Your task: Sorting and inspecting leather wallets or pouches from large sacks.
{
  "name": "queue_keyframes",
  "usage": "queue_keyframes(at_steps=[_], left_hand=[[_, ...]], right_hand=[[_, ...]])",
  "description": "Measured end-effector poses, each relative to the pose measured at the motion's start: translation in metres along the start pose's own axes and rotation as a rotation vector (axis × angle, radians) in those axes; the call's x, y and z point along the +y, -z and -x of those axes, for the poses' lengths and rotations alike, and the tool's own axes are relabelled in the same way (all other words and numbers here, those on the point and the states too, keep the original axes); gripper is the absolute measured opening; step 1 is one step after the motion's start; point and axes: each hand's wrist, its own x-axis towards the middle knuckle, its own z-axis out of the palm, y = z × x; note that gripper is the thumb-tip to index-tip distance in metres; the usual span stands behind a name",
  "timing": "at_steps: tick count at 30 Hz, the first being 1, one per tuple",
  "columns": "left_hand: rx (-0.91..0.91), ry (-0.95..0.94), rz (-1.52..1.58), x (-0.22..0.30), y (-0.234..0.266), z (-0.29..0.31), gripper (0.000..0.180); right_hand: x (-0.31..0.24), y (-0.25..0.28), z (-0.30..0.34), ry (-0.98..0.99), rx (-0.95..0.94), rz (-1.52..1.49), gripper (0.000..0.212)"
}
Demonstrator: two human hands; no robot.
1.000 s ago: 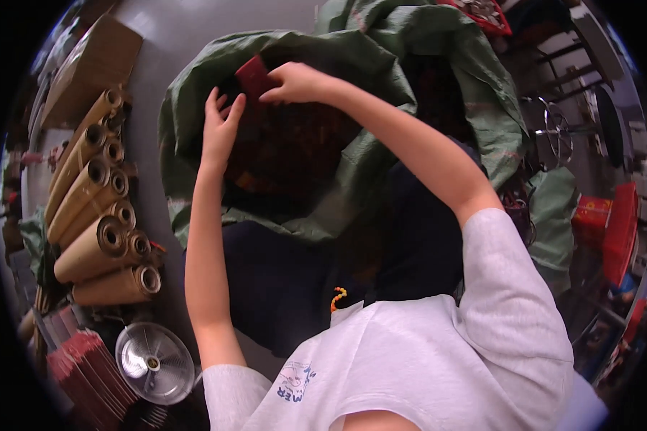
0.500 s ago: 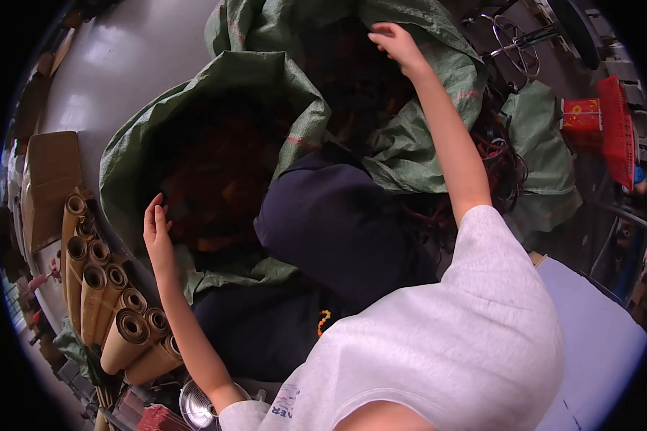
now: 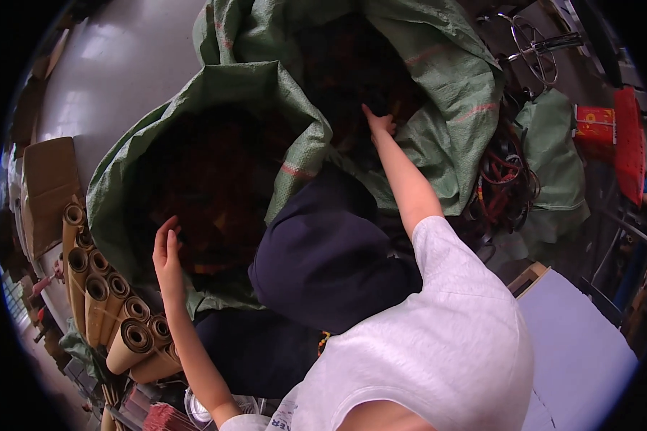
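Two green woven sacks stand open before me, the left sack [image 3: 110, 188] nearer and the right sack [image 3: 449, 75] farther off. Dark, reddish-brown contents [image 3: 208, 194] lie deep in the left one, too dim to name. My left hand [image 3: 167, 251] hovers by the near left side of that sack's mouth, fingers stretched out, holding nothing visible. Over the near part of the right sack's opening is my right hand [image 3: 381, 125], one digit pointing out and the others partly bent. Nothing shows in it.
Brown paper rolls [image 3: 131, 337] and a cardboard box [image 3: 52, 194] stand at left. Tangled dark red straps [image 3: 507, 169] lie beside the right sack, near another green sack [image 3: 557, 154]. A red basket [image 3: 629, 147] is far right; a white board [image 3: 575, 330] is near right.
My right hand has come down and nearer from the far side of the right sack's mouth. The left hand has dropped slightly, and the view has shifted a little.
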Motion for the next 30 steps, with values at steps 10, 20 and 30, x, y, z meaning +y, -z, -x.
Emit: queue_keyframes(at_steps=[10,20,30], left_hand=[[0.018,-0.104,-0.097,0.009,-0.011,0.005,0.030],[0.017,-0.195,-0.084,0.020,-0.006,0.005,0.027],[0.049,-0.371,0.015,0.022,0.003,0.012,0.027]], right_hand=[[-0.012,-0.024,-0.061,-0.072,-0.475,-0.646,0.095],[-0.022,-0.007,-0.043,0.246,-0.341,-0.903,0.069],[-0.044,0.138,0.066,0.462,-0.666,-0.930,0.045]])
